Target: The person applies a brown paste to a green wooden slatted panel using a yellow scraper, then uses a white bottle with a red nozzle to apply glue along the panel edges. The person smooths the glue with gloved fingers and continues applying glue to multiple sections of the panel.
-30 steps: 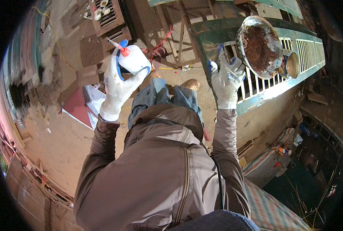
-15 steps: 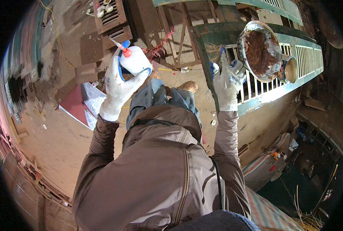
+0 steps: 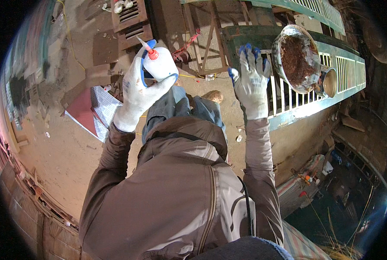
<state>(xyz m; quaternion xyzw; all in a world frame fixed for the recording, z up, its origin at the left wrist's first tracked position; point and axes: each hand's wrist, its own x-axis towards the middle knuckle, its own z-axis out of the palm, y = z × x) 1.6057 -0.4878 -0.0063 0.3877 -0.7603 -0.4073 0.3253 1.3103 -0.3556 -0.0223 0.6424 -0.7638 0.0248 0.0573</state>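
A white squeeze bottle (image 3: 162, 65) with a red collar and a thin pointed nozzle is gripped in my gloved left hand (image 3: 138, 93), nozzle tilted up and to the left. My right hand (image 3: 251, 86), in a white glove with blue fingertips, lies with its fingers spread on the near left end of the green slatted wooden panel (image 3: 284, 116). On that panel, just right of my right hand, rests a round metal basin (image 3: 318, 65) with brown, crumbly matter inside. A smaller open can (image 3: 329, 82) stands against the basin's right side.
Another green slatted panel (image 3: 306, 7) lies beyond, at the top. A brown wooden frame (image 3: 211, 39) stands left of the near panel. Red and printed sheets (image 3: 104, 108) lie on the floor at left, and a brown slatted piece (image 3: 132, 26) lies above them.
My right hand has gone from bent fingers at the panel's corner to spread, flat fingers. My left hand, with the bottle, has shifted slightly right in the picture.
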